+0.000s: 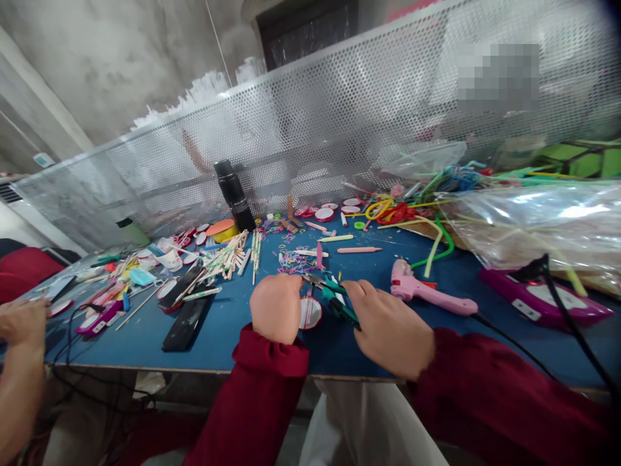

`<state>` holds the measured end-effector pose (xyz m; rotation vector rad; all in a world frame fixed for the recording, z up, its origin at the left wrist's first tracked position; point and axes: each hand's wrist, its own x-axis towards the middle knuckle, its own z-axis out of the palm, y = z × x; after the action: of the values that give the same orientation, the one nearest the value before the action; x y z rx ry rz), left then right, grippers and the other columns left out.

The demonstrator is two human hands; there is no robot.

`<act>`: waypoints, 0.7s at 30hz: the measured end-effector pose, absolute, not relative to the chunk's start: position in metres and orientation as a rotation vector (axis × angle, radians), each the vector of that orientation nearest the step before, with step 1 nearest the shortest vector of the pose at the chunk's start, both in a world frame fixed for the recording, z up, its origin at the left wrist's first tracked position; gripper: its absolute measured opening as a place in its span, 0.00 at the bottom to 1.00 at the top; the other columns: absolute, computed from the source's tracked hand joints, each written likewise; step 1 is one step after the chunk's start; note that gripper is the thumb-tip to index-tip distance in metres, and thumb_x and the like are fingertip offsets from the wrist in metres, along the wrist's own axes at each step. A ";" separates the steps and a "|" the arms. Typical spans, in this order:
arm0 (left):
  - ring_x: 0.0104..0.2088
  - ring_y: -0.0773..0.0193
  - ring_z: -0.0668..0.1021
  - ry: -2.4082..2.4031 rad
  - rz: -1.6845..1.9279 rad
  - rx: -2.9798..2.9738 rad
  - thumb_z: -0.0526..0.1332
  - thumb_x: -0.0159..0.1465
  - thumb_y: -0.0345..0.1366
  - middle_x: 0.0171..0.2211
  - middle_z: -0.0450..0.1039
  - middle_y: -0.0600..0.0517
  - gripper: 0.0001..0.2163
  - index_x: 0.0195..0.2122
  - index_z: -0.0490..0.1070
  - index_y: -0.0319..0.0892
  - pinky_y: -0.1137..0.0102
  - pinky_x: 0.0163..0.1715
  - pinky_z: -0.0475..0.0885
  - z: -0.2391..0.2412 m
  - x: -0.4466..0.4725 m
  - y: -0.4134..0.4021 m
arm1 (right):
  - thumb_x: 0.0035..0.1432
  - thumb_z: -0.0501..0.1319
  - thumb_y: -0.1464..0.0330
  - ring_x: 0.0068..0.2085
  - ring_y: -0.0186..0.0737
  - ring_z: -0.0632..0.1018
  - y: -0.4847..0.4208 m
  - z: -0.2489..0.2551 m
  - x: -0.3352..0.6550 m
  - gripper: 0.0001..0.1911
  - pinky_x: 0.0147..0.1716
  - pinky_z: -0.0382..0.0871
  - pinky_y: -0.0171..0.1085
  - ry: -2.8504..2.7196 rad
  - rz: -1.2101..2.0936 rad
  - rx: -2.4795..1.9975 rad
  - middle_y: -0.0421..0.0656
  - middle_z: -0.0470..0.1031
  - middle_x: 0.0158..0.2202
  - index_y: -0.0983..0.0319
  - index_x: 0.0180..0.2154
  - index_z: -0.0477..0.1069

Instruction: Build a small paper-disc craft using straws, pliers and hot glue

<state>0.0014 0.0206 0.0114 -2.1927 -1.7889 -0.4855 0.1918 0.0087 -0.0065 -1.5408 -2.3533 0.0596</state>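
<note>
My right hand (391, 323) is wrapped round the handles of a pair of green and black pliers (334, 301). The metal jaws point left, toward the fingertips of my left hand (276, 307). That hand is closed with its back to me; whatever its fingers pinch is hidden or too small to name. Beneath the pliers, a round white disc with a red rim (310, 314) lies on the blue table. Small coloured rubber bands (291, 260) are scattered just beyond my left hand, and a pink pen-like stick (359, 250) lies farther back.
To the right are a pink glue gun (427, 296), a purple device (543, 304) with black cables, and plastic bags (533, 226). Leftward lie paper straws (230, 259), a black phone-like slab (189, 323) and a black bottle (235, 194). A co-worker's hand (24, 320) is at far left. Perforated mesh (310, 123) stands behind.
</note>
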 end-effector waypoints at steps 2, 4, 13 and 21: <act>0.34 0.54 0.75 -1.696 -0.589 -2.246 0.55 0.67 0.29 0.30 0.76 0.46 0.11 0.33 0.77 0.42 0.65 0.33 0.61 0.013 -0.005 0.022 | 0.49 0.55 0.77 0.44 0.45 0.76 0.014 -0.005 0.202 0.23 0.45 0.67 0.43 -2.280 0.527 -1.395 0.49 0.74 0.44 0.64 0.49 0.67; 0.36 0.57 0.77 -1.640 -0.739 -2.306 0.55 0.68 0.29 0.33 0.78 0.48 0.11 0.38 0.78 0.44 0.66 0.36 0.64 0.012 -0.010 0.023 | 0.47 0.56 0.74 0.37 0.40 0.74 0.019 -0.003 0.210 0.17 0.37 0.67 0.38 -2.133 1.050 -1.254 0.42 0.73 0.38 0.61 0.42 0.67; 0.40 0.60 0.77 -1.619 -1.090 -2.295 0.56 0.68 0.27 0.36 0.80 0.51 0.12 0.42 0.79 0.44 0.68 0.42 0.69 0.005 -0.008 0.018 | 0.37 0.68 0.70 0.27 0.28 0.62 0.011 0.003 0.216 0.22 0.23 0.48 0.31 -1.202 2.169 -0.946 0.39 0.68 0.35 0.59 0.39 0.69; 0.36 0.62 0.76 -1.766 -1.202 -2.363 0.57 0.70 0.34 0.32 0.77 0.51 0.10 0.38 0.78 0.43 0.69 0.39 0.68 0.011 0.000 0.014 | 0.37 0.65 0.69 0.36 0.39 0.71 0.011 -0.014 0.219 0.23 0.31 0.62 0.36 -1.448 1.982 -0.919 0.42 0.73 0.38 0.60 0.42 0.72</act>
<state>0.0000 0.0140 0.0111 -2.3633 -1.7659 -1.2016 0.2190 0.0115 -0.0136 -0.9189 -1.4482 1.9818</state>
